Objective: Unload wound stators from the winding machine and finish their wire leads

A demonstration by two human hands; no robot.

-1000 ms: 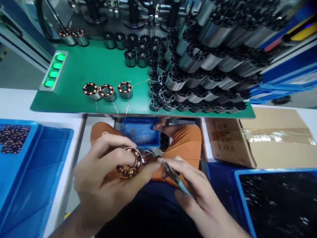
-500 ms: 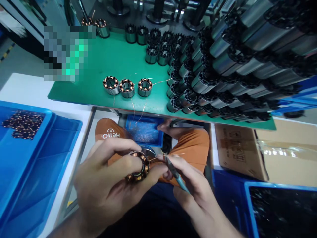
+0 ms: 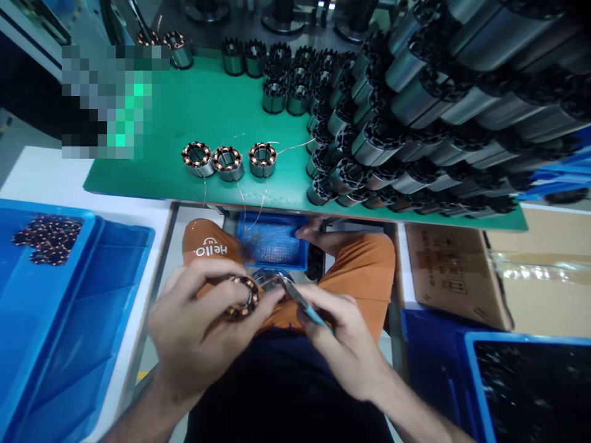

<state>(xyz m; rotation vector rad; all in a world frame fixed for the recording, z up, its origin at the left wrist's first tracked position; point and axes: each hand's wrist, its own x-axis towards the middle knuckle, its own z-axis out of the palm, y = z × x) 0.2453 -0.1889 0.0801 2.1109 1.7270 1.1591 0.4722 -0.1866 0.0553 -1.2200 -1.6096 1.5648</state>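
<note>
My left hand (image 3: 198, 326) is closed around a copper-wound motor stator (image 3: 250, 296), its ring of windings facing right over my lap. In my right hand (image 3: 344, 332) is a pair of light-blue-handled pliers or cutters (image 3: 307, 307), the metal tip pointing up and left, close to my left thumb. A gap separates the tool's tip from the stator. Whether a wire lies between them is too blurred to tell. On the green bench top (image 3: 152, 135) ahead stand three wound stators (image 3: 228, 163) with thin copper wire ends trailing over the front edge.
Many unwound stator cores (image 3: 378, 144) are stacked at the bench's right. Left stands a blue bin (image 3: 124, 271) beside another holding wound parts (image 3: 50, 239). A cardboard box (image 3: 455, 277) and a blue bin of black parts (image 3: 535, 387) are at right. Below the bench sits a blue tray (image 3: 272, 240).
Both hands have shifted slightly left, and the stator has tilted in my left hand. The pliers have moved up and left; the copper wire seen earlier at their tip is no longer distinct.
</note>
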